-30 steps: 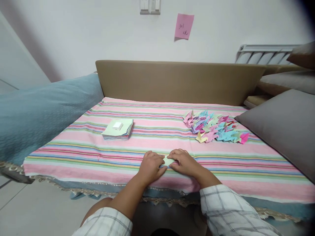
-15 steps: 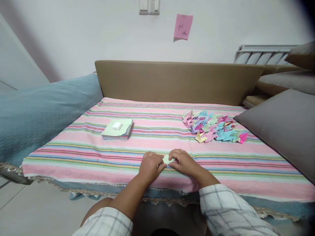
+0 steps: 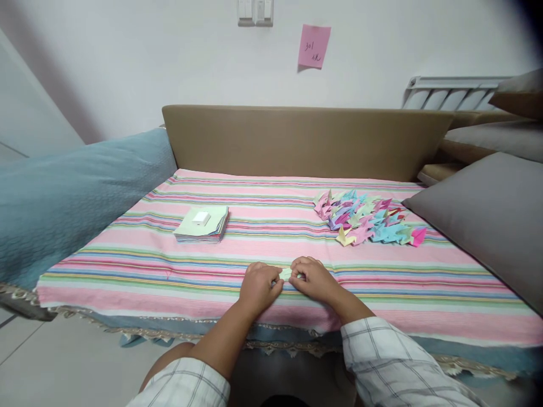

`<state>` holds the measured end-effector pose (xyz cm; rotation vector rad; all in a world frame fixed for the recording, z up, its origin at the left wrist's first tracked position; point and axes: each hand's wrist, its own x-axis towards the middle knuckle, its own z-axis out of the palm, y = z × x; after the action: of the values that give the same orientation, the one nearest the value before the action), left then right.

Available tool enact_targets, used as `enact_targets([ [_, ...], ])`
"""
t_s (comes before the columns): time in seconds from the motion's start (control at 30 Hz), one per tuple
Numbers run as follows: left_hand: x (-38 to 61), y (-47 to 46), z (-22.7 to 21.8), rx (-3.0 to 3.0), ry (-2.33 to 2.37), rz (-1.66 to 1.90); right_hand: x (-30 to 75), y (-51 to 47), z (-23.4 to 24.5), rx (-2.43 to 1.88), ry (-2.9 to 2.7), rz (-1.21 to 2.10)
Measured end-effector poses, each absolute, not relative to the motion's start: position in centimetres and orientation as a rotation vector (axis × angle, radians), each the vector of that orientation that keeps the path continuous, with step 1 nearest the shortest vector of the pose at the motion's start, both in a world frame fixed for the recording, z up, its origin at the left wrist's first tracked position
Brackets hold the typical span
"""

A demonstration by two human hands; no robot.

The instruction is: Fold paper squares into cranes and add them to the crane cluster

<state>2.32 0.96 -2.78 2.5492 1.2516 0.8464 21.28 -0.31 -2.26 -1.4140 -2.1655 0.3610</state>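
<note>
A small folded piece of pale green paper (image 3: 285,274) lies between my two hands, low over the striped cloth (image 3: 271,243). My left hand (image 3: 259,285) pinches its left end, thumb pointing inward. At the other end, my right hand (image 3: 313,278) grips the paper with curled fingers and thumb. Both hands cover much of the paper, so its exact folded shape is hidden. Beyond my right hand sits a group of folded paper cranes (image 3: 365,217) in pink, blue, green, purple and yellow.
To the left stands a stack of square paper sheets (image 3: 212,229) with a small white box-like object (image 3: 201,219) on top. A grey cushion (image 3: 496,220) leans at the right. Behind rises a brown backrest (image 3: 297,141); a blue-covered armrest (image 3: 85,186) bounds the left.
My fingers have shifted slightly on the green paper, and less of it shows between them now. The cranes and the paper stack stay in place.
</note>
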Motion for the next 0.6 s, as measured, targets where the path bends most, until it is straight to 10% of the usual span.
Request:
enact_targets([
  [0.6, 2.30, 0.96, -2.91, 2.629, 1.209, 0.827, 20.77, -0.11, -2.74, -1.475, -2.109, 0.372],
])
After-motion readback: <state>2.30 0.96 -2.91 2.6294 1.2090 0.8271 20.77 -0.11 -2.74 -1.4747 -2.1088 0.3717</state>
